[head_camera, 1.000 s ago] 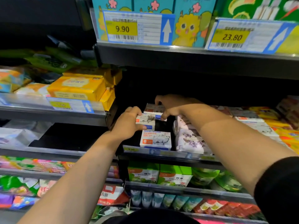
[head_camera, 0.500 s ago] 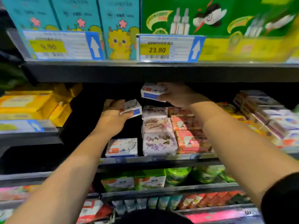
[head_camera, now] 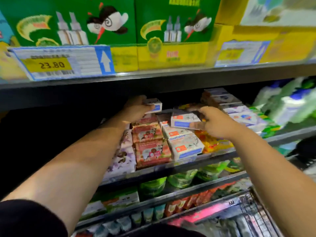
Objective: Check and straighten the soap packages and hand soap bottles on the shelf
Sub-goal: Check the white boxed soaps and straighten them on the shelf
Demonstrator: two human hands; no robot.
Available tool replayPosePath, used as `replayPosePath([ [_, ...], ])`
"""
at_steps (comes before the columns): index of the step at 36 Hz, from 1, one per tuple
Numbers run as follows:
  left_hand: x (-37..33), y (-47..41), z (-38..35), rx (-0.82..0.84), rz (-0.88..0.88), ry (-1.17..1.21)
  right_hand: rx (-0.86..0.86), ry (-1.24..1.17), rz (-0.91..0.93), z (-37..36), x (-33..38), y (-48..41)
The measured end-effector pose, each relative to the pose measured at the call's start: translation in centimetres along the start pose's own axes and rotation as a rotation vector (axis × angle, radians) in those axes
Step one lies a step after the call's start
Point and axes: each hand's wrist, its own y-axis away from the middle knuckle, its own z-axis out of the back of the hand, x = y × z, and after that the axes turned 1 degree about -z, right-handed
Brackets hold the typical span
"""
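A white box (head_camera: 185, 120) is pinched at its right end by the right hand (head_camera: 217, 123). It lies at 9 o'clock from the palm, long axis across the shelf (head_camera: 188, 165), tilted just above the white row (head_camera: 184, 144) at 6 o'clock. A second box (head_camera: 154, 105) is gripped by the left hand (head_camera: 136, 106) over the pink packs (head_camera: 150, 147). The right hand is judged nearer the row. Half a second earlier, the right box was held higher and the left hand was left of the purple packs (head_camera: 123, 151).
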Motion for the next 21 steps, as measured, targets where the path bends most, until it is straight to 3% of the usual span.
replayPosePath([
  [9,-1.9,-4.2,-4.5,0.062,-0.012,-0.059,0.000,-0.272,0.243,-2.1,-2.6,3.1],
  [21,-1.7,-5.3,-5.7,0.186,-0.067,-0.219,0.007,-0.469,0.245,-3.5,-2.4,4.6],
])
